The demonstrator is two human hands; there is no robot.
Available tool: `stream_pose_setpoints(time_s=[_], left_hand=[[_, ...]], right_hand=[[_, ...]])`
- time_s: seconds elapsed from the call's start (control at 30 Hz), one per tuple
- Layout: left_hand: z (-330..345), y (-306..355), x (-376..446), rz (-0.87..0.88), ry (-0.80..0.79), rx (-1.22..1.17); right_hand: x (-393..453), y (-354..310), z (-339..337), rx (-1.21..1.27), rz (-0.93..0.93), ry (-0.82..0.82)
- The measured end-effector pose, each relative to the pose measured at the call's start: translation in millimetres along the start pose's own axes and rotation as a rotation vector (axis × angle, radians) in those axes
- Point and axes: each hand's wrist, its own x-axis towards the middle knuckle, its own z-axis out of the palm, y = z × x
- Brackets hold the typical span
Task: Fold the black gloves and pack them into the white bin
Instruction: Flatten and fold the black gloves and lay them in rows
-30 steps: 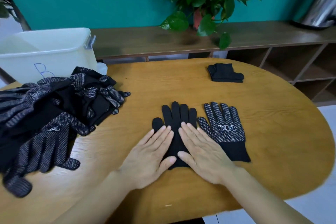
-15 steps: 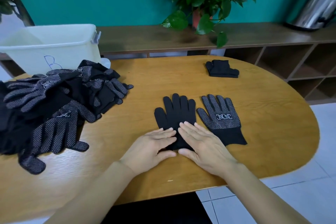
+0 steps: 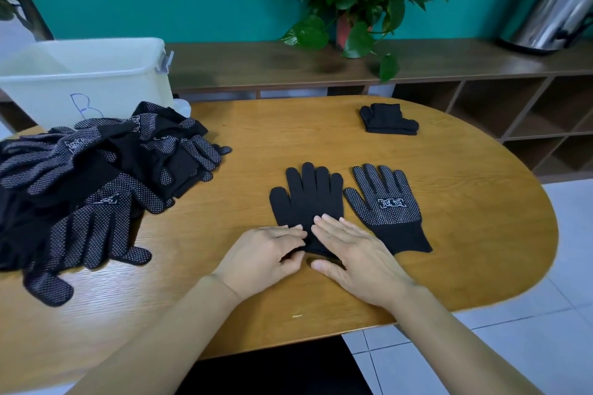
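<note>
Two hands on plain black glove at surface centre — left hand pinches cuff, right hand presses flat, fingers straight; dotted glove just beside; white bin far left.

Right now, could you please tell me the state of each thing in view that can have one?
plain glove: flat, dots hidden, cuff under both hands.
dotted glove: flat, dots up, untouched.
folded gloves: folded, on the table, not yet packed.
glove pile: unfolded, heaped.
white bin: open; contents cannot be told.
left hand: pinching the cuff.
right hand: flat, pressing the cuff.
</note>
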Motion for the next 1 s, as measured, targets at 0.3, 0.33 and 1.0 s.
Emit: stream_pose_setpoints(time_s=[0.3, 0.33, 1.0], left_hand=[[-8, 4, -15, -0.206, -0.098, -0.209], [-7, 2, -16, -0.239, -0.138, -0.201], [16, -11, 40, -0.714, 0.317, -0.321]], right_hand=[[3, -6, 10, 0.22, 0.104, 0.208], [4, -7, 8, 0.234, 0.125, 0.227], [53, 4, 16, 0.173, 0.578, 0.56]])
